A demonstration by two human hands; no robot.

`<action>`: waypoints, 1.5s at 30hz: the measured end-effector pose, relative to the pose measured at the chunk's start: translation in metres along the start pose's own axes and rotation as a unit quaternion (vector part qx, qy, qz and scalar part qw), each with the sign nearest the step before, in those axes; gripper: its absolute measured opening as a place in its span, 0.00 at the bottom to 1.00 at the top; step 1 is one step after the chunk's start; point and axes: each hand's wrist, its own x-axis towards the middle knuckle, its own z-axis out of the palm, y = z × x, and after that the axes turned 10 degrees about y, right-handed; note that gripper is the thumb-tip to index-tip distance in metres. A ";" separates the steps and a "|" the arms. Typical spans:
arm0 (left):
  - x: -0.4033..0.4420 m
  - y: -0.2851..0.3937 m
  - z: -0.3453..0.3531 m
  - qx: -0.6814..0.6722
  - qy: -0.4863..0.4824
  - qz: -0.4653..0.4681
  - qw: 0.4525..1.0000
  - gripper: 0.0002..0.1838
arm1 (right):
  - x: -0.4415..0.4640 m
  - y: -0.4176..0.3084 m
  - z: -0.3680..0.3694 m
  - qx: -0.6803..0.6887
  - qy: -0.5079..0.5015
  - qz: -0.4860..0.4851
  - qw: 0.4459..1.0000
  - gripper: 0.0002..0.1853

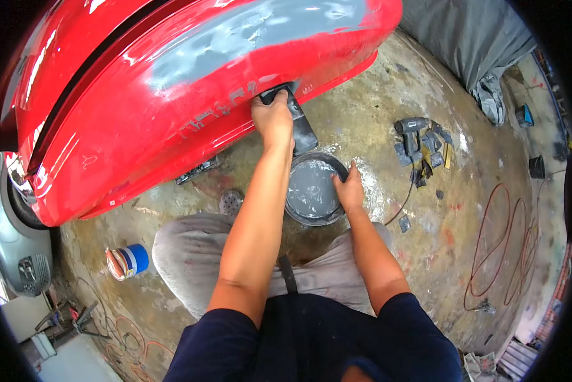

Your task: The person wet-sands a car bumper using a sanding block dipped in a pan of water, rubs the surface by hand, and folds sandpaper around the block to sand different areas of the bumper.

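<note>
My left hand [274, 121] is closed on a dark rectangular sheet [302, 132] that looks like wet sandpaper. The hand is up against the lower edge of the red car bumper [222, 108], and its fingertips are partly hidden. A wide, dull grey filler patch [254, 39] covers the upper part of the bumper. Below the sheet, a round basin [311, 222] of grey, cloudy water stands on the floor between my knees. My right hand [351, 190] grips the basin's right rim.
To the right lie a heat gun [411, 127] and several dark scraps [435, 143]. A blue-labelled can [128, 261] stands at left, near a silver car [18, 235]. Red hoses [489, 254] loop over the stained floor. A grey cover [470, 44] hangs at upper right.
</note>
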 end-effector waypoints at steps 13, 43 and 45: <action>0.004 -0.005 -0.006 0.085 -0.017 0.094 0.992 0.21 | -0.002 0.007 0.001 0.009 -0.005 -0.002 1.000 0.46; -0.011 0.020 -0.015 0.324 -0.005 0.182 0.928 0.24 | -0.005 0.016 0.003 0.014 -0.009 -0.004 1.000 0.49; -0.007 0.022 -0.010 0.328 0.001 0.189 0.926 0.23 | -0.002 0.012 0.004 0.001 -0.012 0.003 1.000 0.49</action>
